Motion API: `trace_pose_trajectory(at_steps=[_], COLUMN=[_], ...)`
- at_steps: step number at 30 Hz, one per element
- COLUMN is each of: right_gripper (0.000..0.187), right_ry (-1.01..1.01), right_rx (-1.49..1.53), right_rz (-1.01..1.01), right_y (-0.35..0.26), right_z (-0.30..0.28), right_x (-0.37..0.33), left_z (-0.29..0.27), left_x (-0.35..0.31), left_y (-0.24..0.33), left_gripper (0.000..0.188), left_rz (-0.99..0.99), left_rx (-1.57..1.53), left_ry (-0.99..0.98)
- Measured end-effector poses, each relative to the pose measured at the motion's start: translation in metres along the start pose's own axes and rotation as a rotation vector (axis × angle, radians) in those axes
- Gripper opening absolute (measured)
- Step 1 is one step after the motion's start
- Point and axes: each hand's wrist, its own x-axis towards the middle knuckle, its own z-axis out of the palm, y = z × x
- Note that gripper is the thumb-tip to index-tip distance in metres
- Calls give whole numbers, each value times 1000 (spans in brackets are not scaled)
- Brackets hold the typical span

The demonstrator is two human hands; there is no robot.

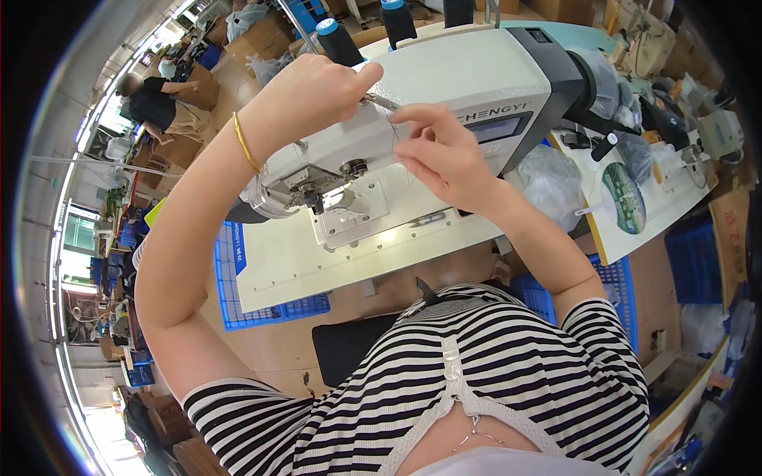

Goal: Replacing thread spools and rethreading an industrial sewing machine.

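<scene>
Black and white stripes are covering our top [492, 361], closest to us, and a gold-coloured bangle [245, 143] is circling our left wrist. Ahead, our left hand [329, 87] is clenching a slim metal tool [382, 101]; whether tweezers or snips, we cannot tell. Our right hand [451, 155] is facing it, thumb and forefinger standing apart beside a fine thread [394, 133]; we cannot tell whether any fingertip is gripping it. Tool and thread are hanging before the white sewing machine [468, 75], behind the front edge of the table [262, 282]. We are judging the tool light, stiff and rather slippery, best held along its shank, and the thread limp and easily snapped, best pinched near its end. A grey implement [429, 220] is lying just inside the table's front edge, right of the needle plate. Past the machine, blue-topped cones [341, 46] are standing; rightward, a green oval piece [625, 197] is lying near a second table's [609, 242] left edge. Farthest off, a co-worker [151, 103] is standing beside cartons [204, 89].
</scene>
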Motion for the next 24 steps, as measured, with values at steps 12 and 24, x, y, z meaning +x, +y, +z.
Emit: trace_pose_trajectory(at_steps=[12, 24], right_gripper=[14, 15], right_ry=[-1200, -1629], right_rx=[653, 314], right_rz=[1036, 2043], right_y=[-16, -25], right_z=[-77, -203], right_x=[-149, -499], left_z=[14, 17], left_x=[-16, -18], left_y=[3, 4], left_gripper=[18, 24], left_rz=[-73, -84], left_rx=[72, 65], left_ry=[191, 235])
